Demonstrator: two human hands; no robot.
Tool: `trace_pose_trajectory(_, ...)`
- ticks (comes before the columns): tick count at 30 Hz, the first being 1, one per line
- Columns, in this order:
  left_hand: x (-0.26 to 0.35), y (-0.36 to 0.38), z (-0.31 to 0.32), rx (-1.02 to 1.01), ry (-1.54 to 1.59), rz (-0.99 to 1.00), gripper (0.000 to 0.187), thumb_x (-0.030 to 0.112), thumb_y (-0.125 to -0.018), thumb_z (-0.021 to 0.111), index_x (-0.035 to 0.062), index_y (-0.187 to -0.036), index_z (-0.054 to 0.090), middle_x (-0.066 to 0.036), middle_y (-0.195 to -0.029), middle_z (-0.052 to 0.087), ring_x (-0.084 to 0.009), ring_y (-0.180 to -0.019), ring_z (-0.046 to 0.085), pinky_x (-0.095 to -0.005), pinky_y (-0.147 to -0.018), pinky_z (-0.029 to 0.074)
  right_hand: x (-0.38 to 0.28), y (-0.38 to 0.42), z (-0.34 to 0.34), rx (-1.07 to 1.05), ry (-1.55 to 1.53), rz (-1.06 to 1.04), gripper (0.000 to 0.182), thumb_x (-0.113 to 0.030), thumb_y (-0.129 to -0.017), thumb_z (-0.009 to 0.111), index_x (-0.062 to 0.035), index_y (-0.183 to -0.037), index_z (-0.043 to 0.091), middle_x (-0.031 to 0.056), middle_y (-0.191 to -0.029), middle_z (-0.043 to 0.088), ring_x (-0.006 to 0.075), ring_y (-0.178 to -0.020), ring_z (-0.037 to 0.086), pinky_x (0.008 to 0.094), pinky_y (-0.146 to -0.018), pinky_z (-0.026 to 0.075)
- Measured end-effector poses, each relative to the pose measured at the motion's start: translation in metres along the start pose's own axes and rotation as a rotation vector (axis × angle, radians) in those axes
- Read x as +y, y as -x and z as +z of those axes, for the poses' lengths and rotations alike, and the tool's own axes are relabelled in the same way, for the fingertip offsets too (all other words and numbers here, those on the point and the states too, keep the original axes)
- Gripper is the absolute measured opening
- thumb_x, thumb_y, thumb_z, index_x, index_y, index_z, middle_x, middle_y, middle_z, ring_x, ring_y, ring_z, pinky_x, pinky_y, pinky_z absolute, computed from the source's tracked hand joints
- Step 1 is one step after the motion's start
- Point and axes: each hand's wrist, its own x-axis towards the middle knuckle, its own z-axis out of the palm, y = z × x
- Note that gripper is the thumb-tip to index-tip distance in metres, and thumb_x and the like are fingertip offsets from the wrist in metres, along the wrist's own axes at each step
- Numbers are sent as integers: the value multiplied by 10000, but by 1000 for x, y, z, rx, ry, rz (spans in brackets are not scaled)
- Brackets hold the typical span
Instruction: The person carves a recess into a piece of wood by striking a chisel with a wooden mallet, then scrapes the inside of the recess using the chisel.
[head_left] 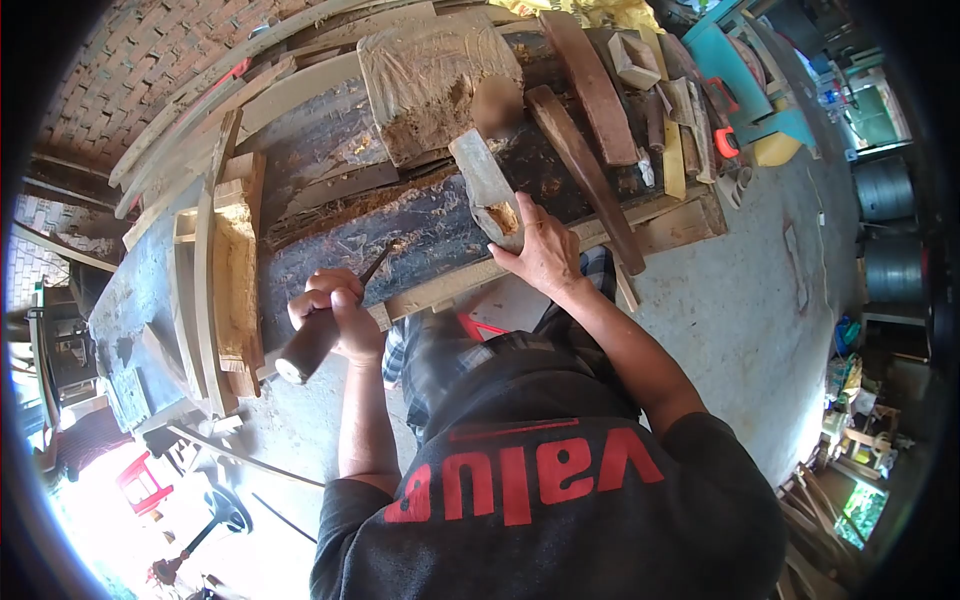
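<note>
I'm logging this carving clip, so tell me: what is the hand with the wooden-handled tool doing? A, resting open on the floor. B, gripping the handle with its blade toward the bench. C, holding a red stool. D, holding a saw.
B: the left hand is closed around the chisel, its blade pointing at the workbench.

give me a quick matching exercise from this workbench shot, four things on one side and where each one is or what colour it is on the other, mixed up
Things:
1. chisel
2. wood block
3. curved plank
4. machine

Descriptions:
A. teal, at the bench's far end
B. gripped in the left hand
C. under the right hand, standing on the bench
D. dark brown, lying beside the block

Pairs: 1-B, 2-C, 3-D, 4-A
</note>
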Motion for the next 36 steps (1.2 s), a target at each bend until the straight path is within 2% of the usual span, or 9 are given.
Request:
trace_pose_trajectory(8, 7, 16, 12, -256, -142, 78, 296, 43, -828, 654, 100, -882, 369, -67, -715, 501, -201, -663, 555, -334, -608, 473, -2, -8, 6, -17, -90, 27, 887, -479, -741, 717, 55, -1348, 353, 256, -1139, 606, 384, -997, 635, 431, -823, 526)
trace_pose_trajectory(11, 12, 16, 21, -319, -119, 141, 257, -6, -800, 651, 83, -878, 423, -73, -705, 525, -198, -638, 540, -338, -580, 466, -4, -8, -2, -94, -105, 34, 896, -493, -746, 707, 65, -1350, 351, 263, -1132, 606, 382, -995, 637, 437, -814, 528)
trace_pose_trajectory(19, 13, 22, 31, -462, -216, 146, 235, -8, -812, 607, 87, -898, 410, -67, -725, 517, -176, -654, 513, -336, -618, 457, -7, -9, 7, -77, -140, 55, 872, -500, -769, 684, 72, -1344, 363, 268, -1090, 615, 374, -932, 656, 441, -763, 539)
trace_pose_trajectory(21, 6, 24, 35, -505, -199, 257, 239, -22, -795, 626, 79, -898, 436, -61, -712, 527, -176, -628, 512, -338, -592, 452, -6, -9, 8, -104, -135, 62, 868, -497, -773, 681, 72, -1346, 363, 268, -1087, 615, 374, -924, 658, 441, -755, 539)
trace_pose_trajectory(23, 4, 28, 40, -495, -192, 275, 245, -29, -778, 643, 75, -893, 453, -59, -696, 536, -176, -606, 510, -340, -568, 444, -2, -7, 14, 15, -125, -37, 843, -466, -777, 696, 78, -1324, 357, 254, -944, 627, 378, -745, 671, 457, -641, 549)
trace_pose_trajectory(27, 4, 29, 46, -502, -235, 309, 257, -29, -768, 658, 76, -893, 460, -72, -689, 548, -178, -595, 505, -333, -554, 436, -1, -6, 13, 51, -132, -89, 838, -455, -770, 703, 82, -1315, 360, 256, -939, 627, 382, -740, 671, 455, -638, 549)
trace_pose_trajectory(29, 5, 30, 48, -503, -282, 322, 269, -25, -761, 673, 77, -893, 462, -72, -676, 545, -178, -580, 502, -331, -539, 433, -4, -7, 10, -83, -161, 23, 881, -483, -759, 690, 65, -1357, 349, 269, -1042, 621, 386, -887, 658, 452, -742, 537)
trace_pose_trajectory(33, 5, 34, 53, -515, -317, 333, 280, -15, -757, 688, 79, -891, 460, -73, -664, 543, -179, -567, 505, -329, -525, 429, -5, -15, 7, -159, -185, 54, 904, -488, -755, 687, 55, -1378, 320, 279, -1067, 610, 392, -880, 658, 459, -744, 537)
trace_pose_trajectory(36, -1, 42, 55, -485, -322, 344, 286, 29, -701, 761, 54, -844, 515, -69, -677, 546, -211, -578, 526, -330, -506, 434, 0, -12, 8, -143, -222, 26, 918, -488, -748, 695, 27, -1399, 304, 283, -1066, 609, 398, -883, 659, 467, -745, 537)
